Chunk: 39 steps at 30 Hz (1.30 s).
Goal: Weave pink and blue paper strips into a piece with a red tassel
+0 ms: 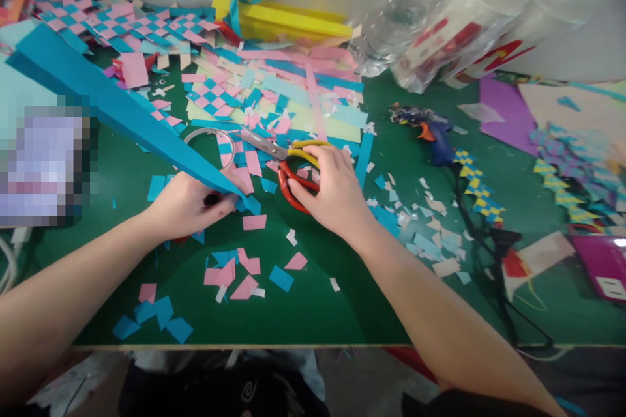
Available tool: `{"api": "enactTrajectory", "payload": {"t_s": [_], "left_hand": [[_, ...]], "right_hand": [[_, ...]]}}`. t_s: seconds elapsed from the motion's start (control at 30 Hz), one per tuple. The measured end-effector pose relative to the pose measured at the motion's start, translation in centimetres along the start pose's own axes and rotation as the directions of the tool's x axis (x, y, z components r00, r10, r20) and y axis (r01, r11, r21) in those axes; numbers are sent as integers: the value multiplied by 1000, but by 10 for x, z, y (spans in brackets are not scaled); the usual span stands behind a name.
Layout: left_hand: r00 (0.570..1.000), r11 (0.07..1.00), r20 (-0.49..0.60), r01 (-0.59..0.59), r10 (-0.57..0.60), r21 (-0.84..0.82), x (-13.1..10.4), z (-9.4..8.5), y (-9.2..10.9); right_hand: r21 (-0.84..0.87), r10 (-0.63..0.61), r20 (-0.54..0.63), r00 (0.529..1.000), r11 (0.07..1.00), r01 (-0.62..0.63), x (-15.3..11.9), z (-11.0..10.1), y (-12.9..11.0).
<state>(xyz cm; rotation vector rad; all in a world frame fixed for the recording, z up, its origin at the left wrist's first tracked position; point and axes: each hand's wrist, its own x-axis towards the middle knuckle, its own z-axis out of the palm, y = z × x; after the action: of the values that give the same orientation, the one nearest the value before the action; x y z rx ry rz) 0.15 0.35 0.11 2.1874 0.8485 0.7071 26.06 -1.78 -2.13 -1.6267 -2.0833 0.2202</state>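
A long folded blue paper piece (117,111) slants from the upper left down to my left hand (195,205), whose fingers are closed round its narrow lower end. My right hand (335,189) is on a pair of scissors (288,163) with one yellow and one red handle, its fingers bent at the loops and the thumb by the red one. The scissor blades point up and left over paper scraps. Between the hands and just behind the blue paper lies a roll of clear tape (210,137). Pink and blue cut pieces (244,273) are scattered in front.
Woven pink and blue strips (132,23) and a yellow folded paper (293,19) lie at the back. A glue gun (437,140) with its cord is to the right, below plastic-wrapped cups (454,32). A blurred phone-like device (42,163) is at left. The table's front edge (244,346) runs below.
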Motion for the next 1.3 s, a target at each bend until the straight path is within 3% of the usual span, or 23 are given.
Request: {"api": "enactTrajectory", "payload": {"t_s": [0.23, 0.43, 1.3], "left_hand": [[999, 998, -11, -53, 53, 33, 2, 1, -1], [1000, 999, 13, -8, 7, 47, -1, 0, 0], [999, 995, 5, -35, 34, 96, -4, 1, -3]], "right_hand": [[-5, 8, -6, 1000, 1000, -9, -1, 0, -1], [-9, 7, 10, 1000, 1000, -7, 0, 0, 0], [-24, -4, 12, 1000, 1000, 4, 0, 0, 1]]}}
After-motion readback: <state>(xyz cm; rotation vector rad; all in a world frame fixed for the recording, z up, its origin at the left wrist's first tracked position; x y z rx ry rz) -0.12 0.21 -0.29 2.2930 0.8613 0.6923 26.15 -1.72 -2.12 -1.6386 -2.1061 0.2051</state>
